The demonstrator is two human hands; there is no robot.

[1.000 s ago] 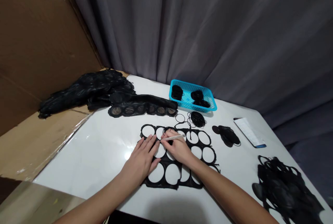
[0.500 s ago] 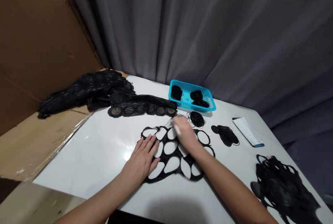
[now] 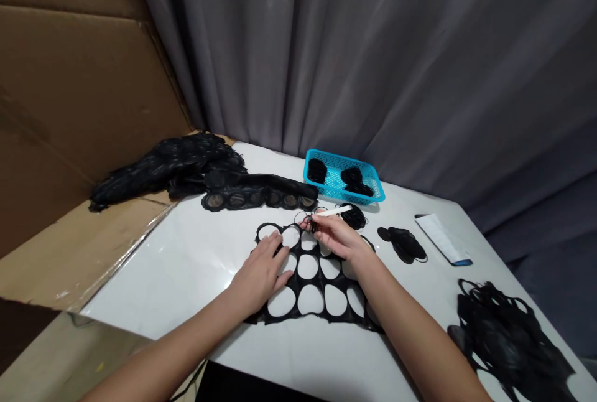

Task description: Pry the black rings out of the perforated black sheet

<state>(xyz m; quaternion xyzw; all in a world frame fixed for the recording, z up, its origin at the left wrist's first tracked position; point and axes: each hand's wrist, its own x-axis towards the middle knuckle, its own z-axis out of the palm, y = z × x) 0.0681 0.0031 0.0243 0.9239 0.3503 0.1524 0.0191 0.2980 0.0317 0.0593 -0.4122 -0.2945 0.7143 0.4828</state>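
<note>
Left hand [image 3: 263, 274] palm down on left side of black holed sheet [image 3: 321, 284], gripping nothing, thumb apart from fingers. Right hand [image 3: 342, 237] at sheet's far edge, fingertips clamped on white stick [image 3: 339, 210]; thin black loops [image 3: 301, 220] by the fingertips, pinched or merely hooked, cannot tell. Sheet flat at lower centre of frame, on white surface [image 3: 177, 277].

To do well: press down with left palm near the working edge, without dragging the webbing. Hold stick lightly, tip low; ease loops clear without snagging hole rims. Probably floppy, likely to pucker if tugged; go slowly at narrow strips.

Containers: blue basket [image 3: 321, 189], upper centre and slightly right. Inside, one dark bundle [image 3: 318, 170] toward left end, more dark bundles [image 3: 352, 175] toward right. Just outside, below basket in frame, a black coil [image 3: 353, 218]. At lower right, a tangled black heap [image 3: 508, 333], loose, in no container. At upper left, cardboard [image 3: 84, 91]; box or loose panel, cannot tell.
</note>
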